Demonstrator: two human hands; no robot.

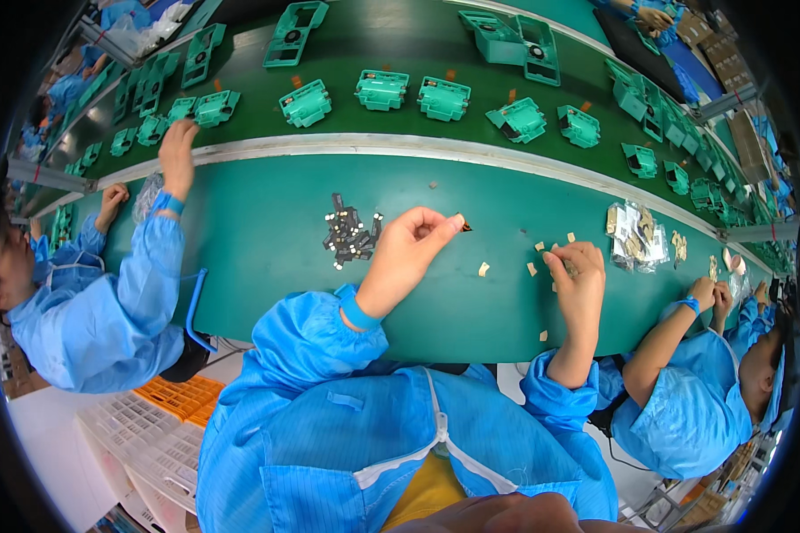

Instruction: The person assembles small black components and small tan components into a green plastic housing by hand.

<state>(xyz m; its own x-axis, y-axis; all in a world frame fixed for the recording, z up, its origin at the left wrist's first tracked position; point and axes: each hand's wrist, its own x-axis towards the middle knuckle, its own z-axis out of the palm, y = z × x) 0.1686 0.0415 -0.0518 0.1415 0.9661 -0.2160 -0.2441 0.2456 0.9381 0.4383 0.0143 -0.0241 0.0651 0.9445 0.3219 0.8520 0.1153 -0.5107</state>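
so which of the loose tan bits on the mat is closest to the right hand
The tan bit just left of the right hand, almost touching its fingers; the other bits lie farther off.

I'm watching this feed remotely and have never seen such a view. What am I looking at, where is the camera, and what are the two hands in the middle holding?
This is one wide fisheye picture from a camera on a person's head, looking down, so straight edges bend. The two hands in blue sleeves are that person's own. The left hand pinches a small dark part at its fingertips. The right hand is closed over small beige pieces; what it grips is hidden. On the green bench top lie a pile of small black parts, scattered beige chips and a clear bag of beige pieces. Behind runs a dark green conveyor belt carrying green plastic housings. Co-workers in blue coats sit on both sides.
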